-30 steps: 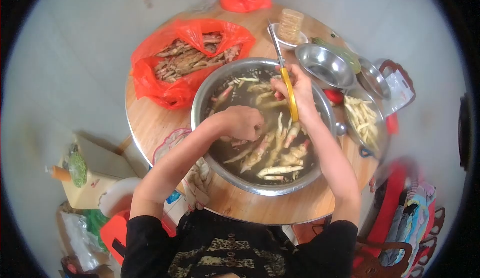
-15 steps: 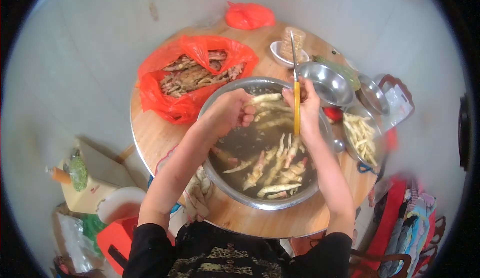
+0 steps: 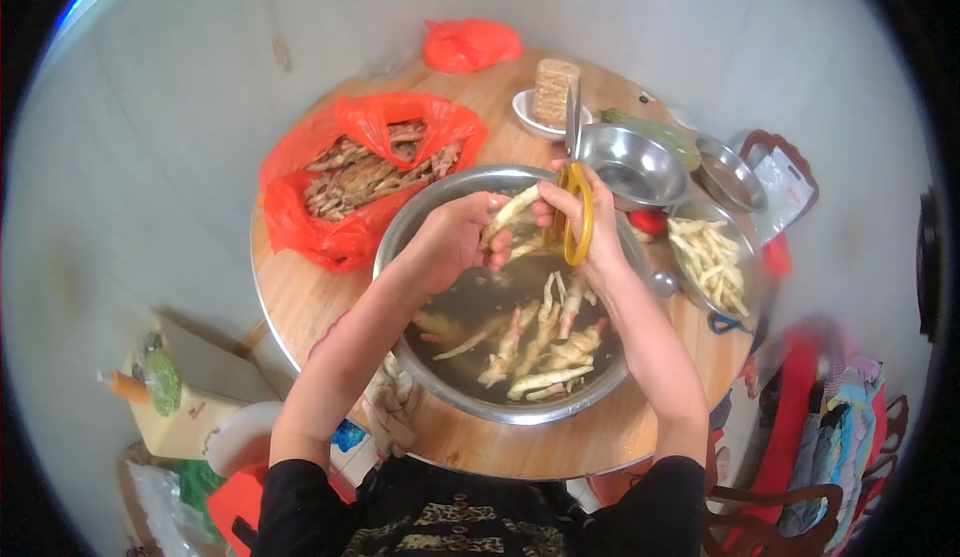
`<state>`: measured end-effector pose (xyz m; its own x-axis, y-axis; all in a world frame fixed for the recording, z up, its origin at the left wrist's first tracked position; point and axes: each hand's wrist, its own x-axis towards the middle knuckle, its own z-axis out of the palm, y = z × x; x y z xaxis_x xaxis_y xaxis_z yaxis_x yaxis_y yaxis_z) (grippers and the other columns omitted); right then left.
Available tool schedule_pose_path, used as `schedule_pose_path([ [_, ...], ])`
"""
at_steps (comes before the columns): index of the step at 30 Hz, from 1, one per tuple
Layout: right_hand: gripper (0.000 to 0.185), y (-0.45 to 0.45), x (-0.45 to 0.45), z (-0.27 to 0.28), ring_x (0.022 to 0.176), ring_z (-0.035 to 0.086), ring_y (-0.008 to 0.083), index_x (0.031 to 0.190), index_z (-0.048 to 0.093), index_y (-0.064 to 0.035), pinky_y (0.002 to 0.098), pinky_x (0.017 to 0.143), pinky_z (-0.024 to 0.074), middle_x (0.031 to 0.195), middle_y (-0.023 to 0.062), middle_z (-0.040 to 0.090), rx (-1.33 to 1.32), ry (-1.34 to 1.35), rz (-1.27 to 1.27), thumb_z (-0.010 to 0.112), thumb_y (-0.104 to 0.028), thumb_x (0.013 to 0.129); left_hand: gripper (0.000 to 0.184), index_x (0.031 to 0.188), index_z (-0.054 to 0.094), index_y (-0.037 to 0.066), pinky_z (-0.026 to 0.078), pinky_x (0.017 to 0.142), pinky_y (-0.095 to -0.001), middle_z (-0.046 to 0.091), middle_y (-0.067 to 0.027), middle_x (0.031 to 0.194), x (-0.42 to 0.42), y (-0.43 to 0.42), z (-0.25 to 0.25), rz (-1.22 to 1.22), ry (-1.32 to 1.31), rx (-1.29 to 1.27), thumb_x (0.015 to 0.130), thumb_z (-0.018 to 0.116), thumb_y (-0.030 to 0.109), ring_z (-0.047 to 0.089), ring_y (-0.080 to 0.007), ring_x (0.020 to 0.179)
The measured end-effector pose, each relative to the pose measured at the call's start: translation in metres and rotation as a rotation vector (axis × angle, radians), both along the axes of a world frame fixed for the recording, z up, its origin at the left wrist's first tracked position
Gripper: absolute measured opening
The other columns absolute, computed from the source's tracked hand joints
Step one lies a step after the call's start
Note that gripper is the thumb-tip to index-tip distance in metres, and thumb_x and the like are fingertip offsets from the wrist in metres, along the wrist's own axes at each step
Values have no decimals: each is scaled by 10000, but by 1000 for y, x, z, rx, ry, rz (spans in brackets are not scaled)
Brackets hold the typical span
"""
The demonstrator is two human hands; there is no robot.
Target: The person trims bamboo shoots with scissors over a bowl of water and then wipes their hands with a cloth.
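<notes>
Over a steel basin (image 3: 470, 414) of murky water, my left hand (image 3: 450, 242) is closed around a pale, finger-like root (image 3: 512, 212). My right hand (image 3: 597, 219) holds scissors (image 3: 585, 215) with yellow handles, their blades pointing away from me. The thumb and fingers of that hand also pinch the root's far end. Several knobbly, pale roots (image 3: 550, 347), some with pinkish parts, lie in the water below. A steel bowl (image 3: 735, 309) of peeled-looking pale pieces (image 3: 708, 262) stands right of my right hand.
An open red plastic bag (image 3: 330, 247) of brown, unpeeled-looking roots (image 3: 375, 172) sits left of the basin. Behind it are another red bag (image 3: 470, 47) and a white bowl (image 3: 530, 125) with a tan block. Steel bowls (image 3: 632, 167) stand at the right on the round wooden table (image 3: 285, 287).
My right hand has turned the scissors, so both yellow handle loops now show. The root between my hands is tilted up toward the right hand. The camera view has shifted slightly.
</notes>
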<state>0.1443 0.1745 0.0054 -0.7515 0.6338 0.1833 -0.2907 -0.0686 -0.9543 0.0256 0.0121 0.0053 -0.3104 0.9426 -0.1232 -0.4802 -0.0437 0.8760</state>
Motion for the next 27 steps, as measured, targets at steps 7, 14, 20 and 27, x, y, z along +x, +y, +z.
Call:
schedule_pose_path([
  [7, 505, -6, -1, -1, 691, 659, 146, 1279, 467, 6, 249, 595, 537, 895, 77, 640, -37, 79, -49, 745, -65, 863, 310, 1170, 606, 57, 435, 499, -289, 566, -29, 775, 25, 13, 17, 69, 313, -120, 989, 544, 301, 562, -155, 573],
  [14, 467, -5, -3, -6, 654, 625, 125, 1280, 468, -9, 240, 571, 475, 803, 70, 644, 51, 79, -50, 694, -19, 871, 301, 1055, 615, 43, 383, 479, -275, 507, -2, 706, 20, 22, 2, 127, 138, -64, 983, 535, 325, 494, -130, 537],
  [20, 370, -26, 5, 2, 693, 586, 83, 1210, 537, -46, 241, 604, 476, 837, 8, 600, 483, -62, 37, 695, 4, 879, 302, 1058, 613, 59, 337, 494, -253, 425, 43, 649, -7, 21, -13, 209, -196, 202, 973, 484, 319, 411, -100, 533],
  [27, 434, -31, 5, -8, 689, 619, 181, 1182, 623, -56, 332, 671, 499, 752, 113, 644, 817, -285, -51, 797, -237, 828, 265, 1103, 615, 94, 352, 500, -234, 576, 4, 758, -19, 1, 2, 301, -326, 284, 962, 473, 270, 426, -89, 556],
])
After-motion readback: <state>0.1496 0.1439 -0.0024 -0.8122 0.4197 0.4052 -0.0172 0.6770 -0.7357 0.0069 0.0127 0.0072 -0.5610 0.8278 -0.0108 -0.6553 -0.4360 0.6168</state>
